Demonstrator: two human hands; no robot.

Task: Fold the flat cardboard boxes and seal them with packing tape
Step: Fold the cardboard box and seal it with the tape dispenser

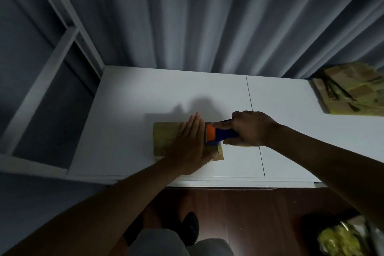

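Note:
A small brown cardboard box [164, 138] lies on the white table [128, 110], near its front edge. My left hand [190, 145] presses flat on the box's top with straight fingers, covering its right half. My right hand [249, 129] grips a blue and orange tape dispenser [218, 134] at the box's right end, right beside my left fingers. A strip of tape [218, 153] shows at the box's lower right corner.
A stack of flat cardboard boxes [353, 89] lies at the table's far right. A grey curtain hangs behind the table. White shelf bars [52, 64] stand to the left. A yellowish bag [340, 239] sits on the dark floor at bottom right, and my shoe [192, 227] is below.

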